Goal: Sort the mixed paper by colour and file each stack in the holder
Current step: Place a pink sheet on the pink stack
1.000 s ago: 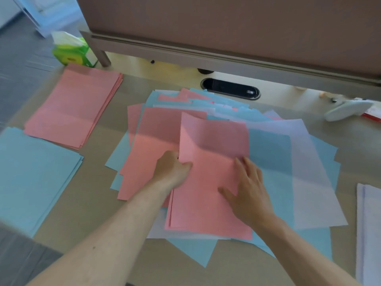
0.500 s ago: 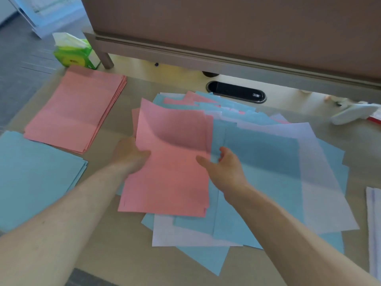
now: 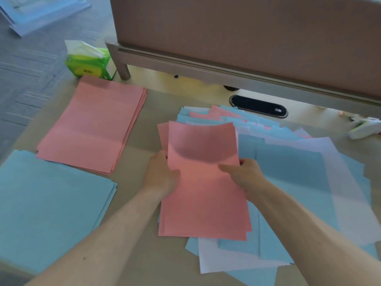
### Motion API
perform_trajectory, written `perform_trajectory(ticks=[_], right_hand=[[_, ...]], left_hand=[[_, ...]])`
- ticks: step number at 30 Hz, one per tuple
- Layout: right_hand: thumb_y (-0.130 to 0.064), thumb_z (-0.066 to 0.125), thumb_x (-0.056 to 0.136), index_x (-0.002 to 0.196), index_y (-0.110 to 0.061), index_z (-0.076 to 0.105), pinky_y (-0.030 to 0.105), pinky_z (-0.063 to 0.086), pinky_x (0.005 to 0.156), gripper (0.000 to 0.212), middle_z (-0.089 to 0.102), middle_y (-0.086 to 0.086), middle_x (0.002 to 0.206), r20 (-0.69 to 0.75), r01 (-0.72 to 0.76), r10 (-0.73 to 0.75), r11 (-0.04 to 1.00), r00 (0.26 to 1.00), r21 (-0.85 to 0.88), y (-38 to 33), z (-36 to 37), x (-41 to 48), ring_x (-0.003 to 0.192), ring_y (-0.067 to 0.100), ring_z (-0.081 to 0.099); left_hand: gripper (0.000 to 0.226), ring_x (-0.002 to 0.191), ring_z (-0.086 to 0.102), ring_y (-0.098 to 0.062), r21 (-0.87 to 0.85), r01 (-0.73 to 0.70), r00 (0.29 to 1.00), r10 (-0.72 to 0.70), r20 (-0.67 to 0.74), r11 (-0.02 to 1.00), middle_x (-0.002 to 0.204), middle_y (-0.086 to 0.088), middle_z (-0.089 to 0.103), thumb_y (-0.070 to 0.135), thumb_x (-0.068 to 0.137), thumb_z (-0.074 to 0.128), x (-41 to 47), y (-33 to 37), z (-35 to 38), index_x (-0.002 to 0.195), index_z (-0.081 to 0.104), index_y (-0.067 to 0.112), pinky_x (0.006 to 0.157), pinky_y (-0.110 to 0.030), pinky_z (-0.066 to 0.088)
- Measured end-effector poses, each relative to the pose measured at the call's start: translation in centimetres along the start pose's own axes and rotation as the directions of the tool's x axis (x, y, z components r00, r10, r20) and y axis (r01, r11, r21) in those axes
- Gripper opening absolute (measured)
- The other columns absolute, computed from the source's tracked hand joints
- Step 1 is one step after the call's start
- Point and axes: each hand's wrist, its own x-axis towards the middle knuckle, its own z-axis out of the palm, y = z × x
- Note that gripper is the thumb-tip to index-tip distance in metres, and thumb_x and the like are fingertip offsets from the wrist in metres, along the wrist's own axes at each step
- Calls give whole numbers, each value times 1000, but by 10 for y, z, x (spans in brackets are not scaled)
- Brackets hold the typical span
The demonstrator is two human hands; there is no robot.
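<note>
Beige desk, brown partition

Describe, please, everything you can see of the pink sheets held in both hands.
The pink sheets are a few thin matte papers, roughly squared, edges slightly offset at left and bottom. Their far end curls upward, shading the top sheet. The left hand grips the left edge, the right hand the right edge, thumbs on top. The bundle overlies the mixed pile of blue, white and pink paper.
</note>
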Motion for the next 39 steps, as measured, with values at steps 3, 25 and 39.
perform_trajectory(ticks=[3, 25, 39], right_hand=[[-13, 68, 81, 88, -13, 70, 51, 61, 80, 8, 75, 11, 88, -17, 55, -57, 993, 998, -109, -10, 24, -2, 81, 31, 73], [-9, 72, 78, 95, -21, 57, 36, 57, 87, 26, 69, 2, 100, 138, 331, -328, 944, 935, 0, -124, 211, 25, 95, 21, 67], [-30, 77, 75, 114, -14, 60, 36, 53, 87, 45, 66, 4, 109, -15, 348, -377, 870, 926, -350, -143, 295, 30, 100, 24, 65]], left_hand=[[30, 108, 58, -29, -20, -22, 999, 23, 28, 1000, 118, -9, 60, 15, 91, 65, 8, -12, -14, 119, 54, 10, 86, -38, 49], [24, 82, 63, -11, -172, -19, 995, 1, -102, 985, 95, 4, 66, 10, 99, 54, 132, -92, -228, 120, 59, 22, 71, -28, 54], [68, 126, 50, -36, 222, -117, 975, 154, -161, 968, 136, -17, 53, 21, 94, 66, 204, -155, -265, 153, 31, 15, 107, -46, 42]])
